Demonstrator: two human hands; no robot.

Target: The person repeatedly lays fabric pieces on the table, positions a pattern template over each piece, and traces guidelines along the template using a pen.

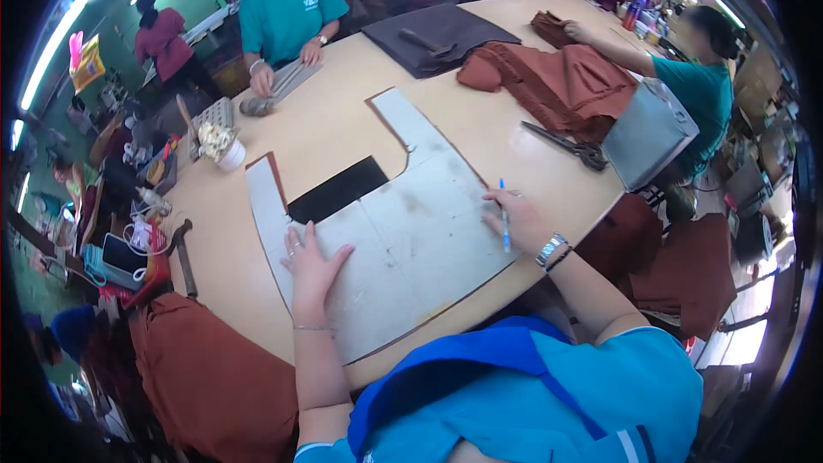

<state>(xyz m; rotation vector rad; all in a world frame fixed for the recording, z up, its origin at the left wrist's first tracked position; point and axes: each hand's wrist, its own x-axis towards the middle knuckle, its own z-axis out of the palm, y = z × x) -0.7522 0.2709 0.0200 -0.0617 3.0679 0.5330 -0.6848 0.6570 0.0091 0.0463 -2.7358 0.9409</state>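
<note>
A large grey pattern template [403, 244] with two arms lies flat on the table in front of me, and thin edges of reddish-brown material show from under it. My left hand [313, 261] rests on its left part, fingers spread and pressed down. At its right edge my right hand [512, 213] grips a blue-and-white pen [506, 236], which slants through the fingers. A black rectangular piece [339, 189] lies between the two arms of the template, against its inner edge.
Scissors [566, 146], brown leather pieces [557, 86] and a grey metal box [649, 135] are on the right. A hammer [183, 257] and a white pot [225, 150] stand left. Co-workers in green shirts [291, 13] work at the far and right sides of the table [326, 116].
</note>
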